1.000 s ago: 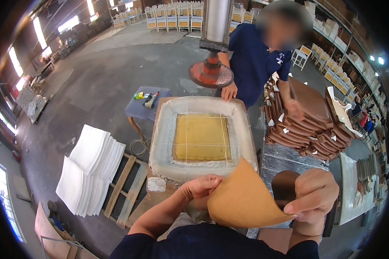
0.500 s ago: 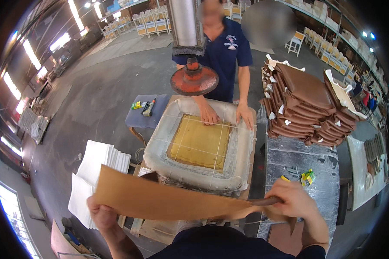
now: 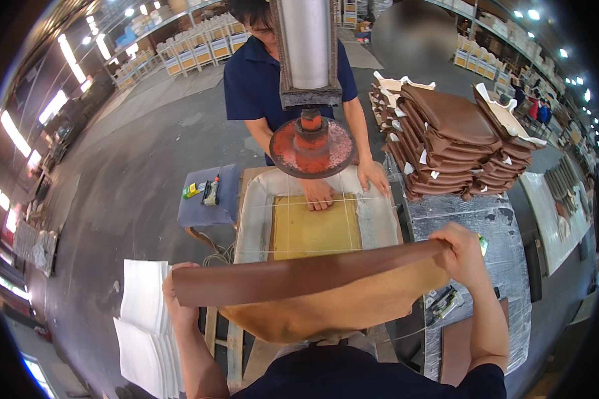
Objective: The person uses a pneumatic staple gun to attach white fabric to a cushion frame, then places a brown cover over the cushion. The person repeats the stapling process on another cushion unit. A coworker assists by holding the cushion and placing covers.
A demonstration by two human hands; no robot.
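A brown leather sheet [image 3: 299, 272], smooth on one face and tan on the other, is stretched between my hands. My left hand [image 3: 178, 292] grips its left end, with the fingers partly hidden. Its right end is pinched in my right hand [image 3: 462, 253]. The sheet's lower part folds back and sags toward me, showing the tan side. Just beyond it lies a padded, plastic-wrapped frame [image 3: 254, 216] around a yellow panel [image 3: 316, 229], crossed by thin white cords. The sheet hides the frame's near side. A co-worker's hand [image 3: 318, 195] rests on the panel's far part.
A round red press plate [image 3: 313, 149] hangs over the frame's far side. Brown upholstered pieces [image 3: 446, 133] are stacked on the wrapped table [image 3: 472, 226] at right, where a staple gun [image 3: 446, 302] lies. White sheets [image 3: 143, 292] stand at left; a blue-grey stool [image 3: 223, 193] holds tools.
Both my hands have raised the leather sheet and spread it wider, turning its smooth brown face into view. My head view has shifted. The co-worker leans further over the frame.
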